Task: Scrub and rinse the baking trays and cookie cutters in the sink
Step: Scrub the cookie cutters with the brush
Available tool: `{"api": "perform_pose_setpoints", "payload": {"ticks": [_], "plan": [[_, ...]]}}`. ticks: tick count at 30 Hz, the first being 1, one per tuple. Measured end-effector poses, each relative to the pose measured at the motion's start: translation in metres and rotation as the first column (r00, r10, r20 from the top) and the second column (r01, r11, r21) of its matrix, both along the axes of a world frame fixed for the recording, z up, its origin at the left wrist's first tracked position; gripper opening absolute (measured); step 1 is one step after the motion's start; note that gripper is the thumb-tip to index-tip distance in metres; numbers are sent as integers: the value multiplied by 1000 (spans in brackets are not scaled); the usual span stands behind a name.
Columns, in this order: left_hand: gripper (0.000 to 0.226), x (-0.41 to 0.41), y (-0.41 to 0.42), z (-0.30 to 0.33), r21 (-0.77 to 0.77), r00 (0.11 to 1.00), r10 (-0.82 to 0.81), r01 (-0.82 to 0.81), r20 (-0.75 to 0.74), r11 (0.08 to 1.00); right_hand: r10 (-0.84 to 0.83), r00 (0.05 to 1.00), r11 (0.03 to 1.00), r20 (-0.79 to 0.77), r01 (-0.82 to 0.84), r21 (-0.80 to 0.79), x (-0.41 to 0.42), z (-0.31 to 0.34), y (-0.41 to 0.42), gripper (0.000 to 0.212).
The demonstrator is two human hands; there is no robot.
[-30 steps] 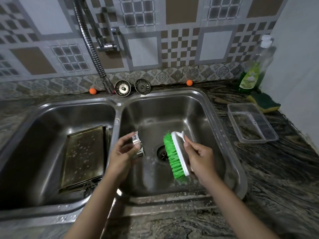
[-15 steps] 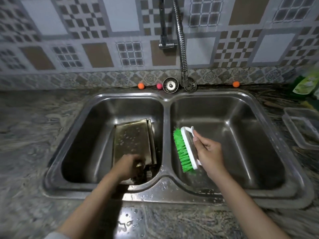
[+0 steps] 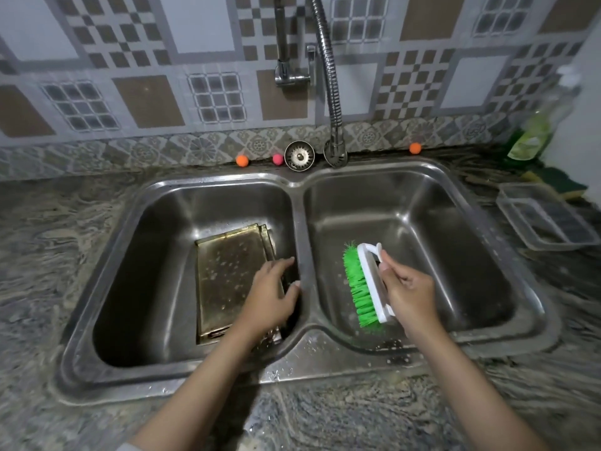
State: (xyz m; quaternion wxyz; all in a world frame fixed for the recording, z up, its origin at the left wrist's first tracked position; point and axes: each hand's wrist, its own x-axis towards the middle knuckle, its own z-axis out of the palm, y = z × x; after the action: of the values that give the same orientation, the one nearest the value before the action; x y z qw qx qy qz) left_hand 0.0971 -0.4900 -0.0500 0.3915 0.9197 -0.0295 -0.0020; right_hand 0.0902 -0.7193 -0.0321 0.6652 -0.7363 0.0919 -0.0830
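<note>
Double steel sink [image 3: 294,362] set in a mottled stone table [image 3: 39,242]. Left basin: baking trays [image 3: 227,271], stacked flat on the basin floor toward its right side, top surface wet and spotted with droplets or suds; the edge of a second tray shows along the right and far sides.

Left hand [image 3: 271,294] is down in the left basin over the right edge of the trays, next to the divider. Its fingers [image 3: 281,263] are stretched out, fairly straight; nothing seen held in them. Whether they touch the tray edge cannot be told. No cookie cutter can be made out in this view; a dark cluttered patch lies under the left wrist at the near end of the trays, too dim to identify.

Right hand [image 3: 406,288] is over the right basin, fingers wrapped round the white handle of a brush [image 3: 366,284]. Green bristles face left, toward the divider. Brush held above the basin floor, clear of the trays.

Faucet hose [image 3: 331,86] rises from the back rim, centre. Strainer plug [image 3: 299,155] stands propped on the rim beside it. Three small balls along the wall base: orange [image 3: 242,161], pink [image 3: 277,159], orange [image 3: 415,148]. Far right: soap bottle [image 3: 533,131], blurred; sponge [image 3: 566,185]; clear plastic tub [image 3: 546,219] on the table.
</note>
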Motion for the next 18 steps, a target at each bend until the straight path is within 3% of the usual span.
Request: {"api": "perform_pose_setpoints", "payload": {"ticks": [5, 8, 12, 18], "plan": [[72, 24, -59, -11, 309, 991, -77, 108, -111, 945, -136, 991, 989, 20, 137, -62, -10, 8, -36, 31], [79, 30, -73, -26, 446, 986, -44, 113, -161, 888, -211, 977, 973, 23, 212, -95, -21, 8, -59, 30], [82, 29, -73, -33, 507, 995, -11, 62, -102, 859, -245, 970, 943, 5, 239, -231, -32, 14, -88, 29], [82, 28, -75, -33, 537, 998, -1, 37, -67, 843, -329, 941, 779, -79, 223, -587, -32, 45, -172, 38]]}}
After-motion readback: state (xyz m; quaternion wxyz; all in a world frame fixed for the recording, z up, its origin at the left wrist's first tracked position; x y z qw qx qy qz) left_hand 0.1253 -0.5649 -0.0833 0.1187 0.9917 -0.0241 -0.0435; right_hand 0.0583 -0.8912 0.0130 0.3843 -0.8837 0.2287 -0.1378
